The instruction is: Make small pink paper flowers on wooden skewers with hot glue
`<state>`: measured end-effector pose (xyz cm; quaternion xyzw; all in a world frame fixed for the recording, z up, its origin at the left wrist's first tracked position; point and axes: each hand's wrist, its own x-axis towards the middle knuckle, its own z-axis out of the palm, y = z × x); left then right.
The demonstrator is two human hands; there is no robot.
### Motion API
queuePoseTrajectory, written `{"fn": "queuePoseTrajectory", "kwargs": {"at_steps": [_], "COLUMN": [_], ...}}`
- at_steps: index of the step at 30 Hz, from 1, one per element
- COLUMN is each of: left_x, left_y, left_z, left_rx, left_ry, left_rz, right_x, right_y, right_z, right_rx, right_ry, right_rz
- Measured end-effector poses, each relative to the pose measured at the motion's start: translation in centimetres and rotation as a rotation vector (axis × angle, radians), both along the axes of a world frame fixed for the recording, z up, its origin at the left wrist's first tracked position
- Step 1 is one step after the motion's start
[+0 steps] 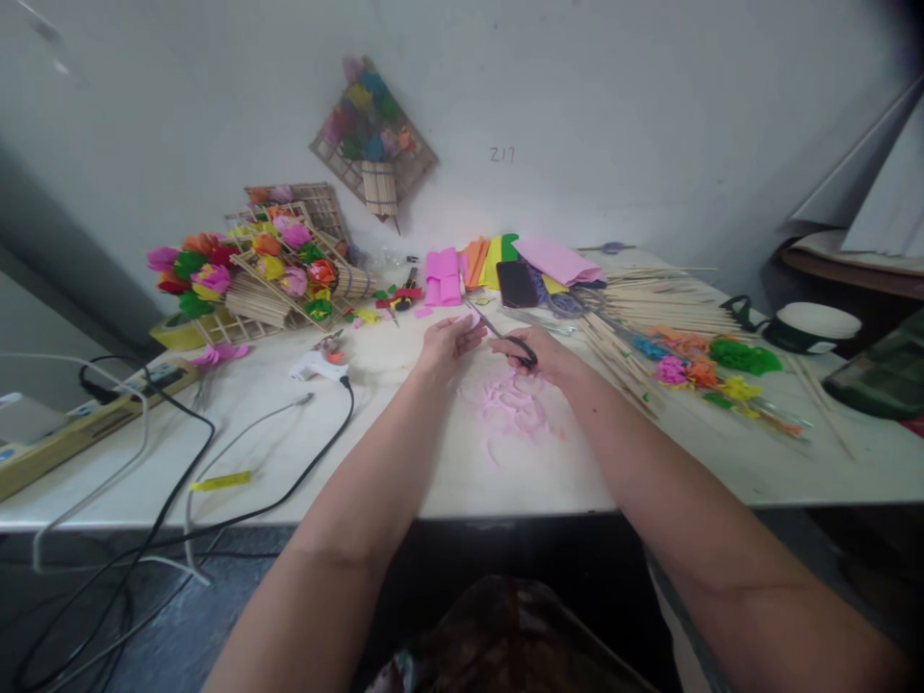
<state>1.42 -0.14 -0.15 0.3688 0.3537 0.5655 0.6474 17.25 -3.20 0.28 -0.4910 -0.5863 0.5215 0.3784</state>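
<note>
Left hand (449,343): fingers pinched on a small piece of pink paper (474,316)
Right hand (543,352): fingers wrapped round the dark handles of the scissors (526,352); blades point toward the pink paper, can't tell if touching
Pink paper: mid-desk, nearer back edge than front
Pink scraps (516,412): loose heap on desk (462,481), between hands and front edge
Phone (515,285): near back edge, beside coloured paper sheets (443,277)
Wooden sticks (668,300): spread toward back right corner
Paper flowers (671,370): right part of desk
Flower baskets (270,260): bunched at back left corner
White glue gun (319,367): left part of desk
Power strip (93,428): along left edge
</note>
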Motion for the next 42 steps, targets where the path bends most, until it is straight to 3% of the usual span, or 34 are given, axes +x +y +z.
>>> {"fn": "queuePoseTrajectory", "kwargs": {"at_steps": [19, 42], "left_x": [-0.17, -0.25], "left_y": [0.15, 0.54], "left_z": [-0.16, -0.23], "left_rx": [0.020, -0.028], "left_ry": [0.024, -0.049], "left_rz": [0.008, 0.069], "right_x": [-0.09, 0.01], "right_y": [-0.32, -0.13], "right_z": [0.49, -0.03], "right_rx": [0.030, 0.068], "right_ry": [0.053, -0.040], "right_rz": [0.007, 0.008]}}
